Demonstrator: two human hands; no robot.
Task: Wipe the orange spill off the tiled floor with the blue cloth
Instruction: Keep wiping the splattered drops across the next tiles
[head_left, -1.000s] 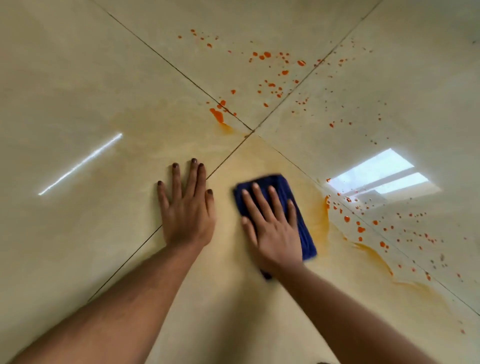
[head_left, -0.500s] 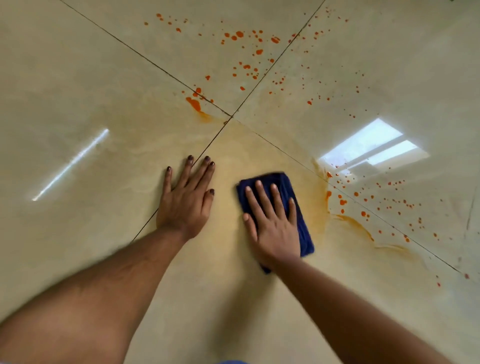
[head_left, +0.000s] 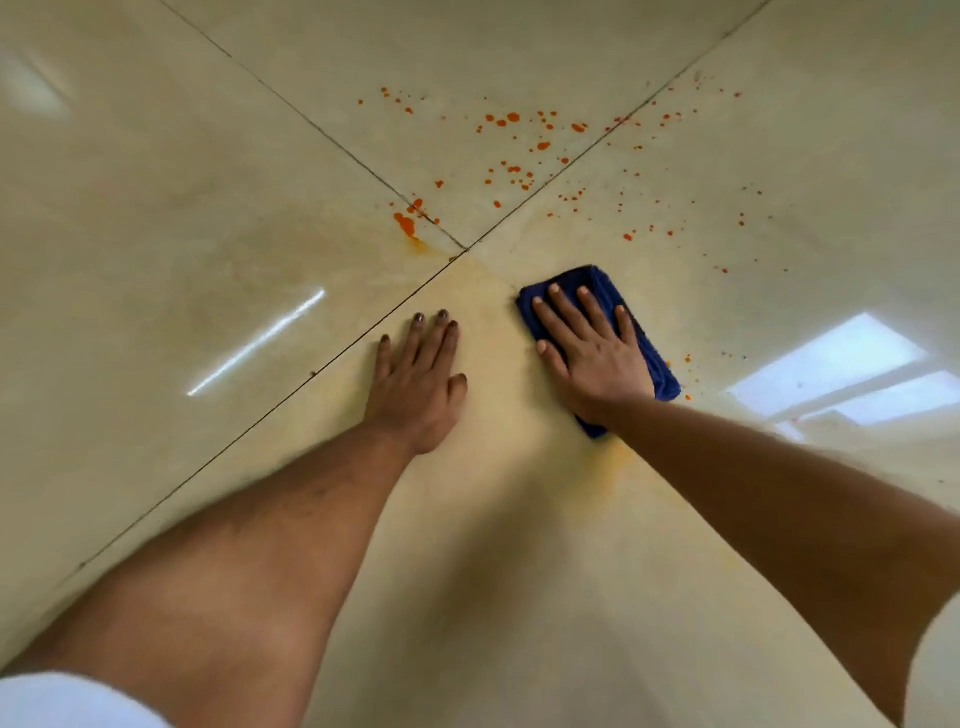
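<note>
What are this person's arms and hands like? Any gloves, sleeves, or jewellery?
Both hands are bare, no gloves. The left hand has dark-painted fingernails; the right hand has plain, unpainted nails. Both forearms are uncovered, with no watch, bracelet or ring visible. A white sleeve shows at the lower left edge, on the left upper arm.

Single head-worn wide-angle view, looking steeply down from close above the tiled floor (head_left: 156, 208). Forward is 12 o'clock; both forearms enter from 6 o'clock
</note>
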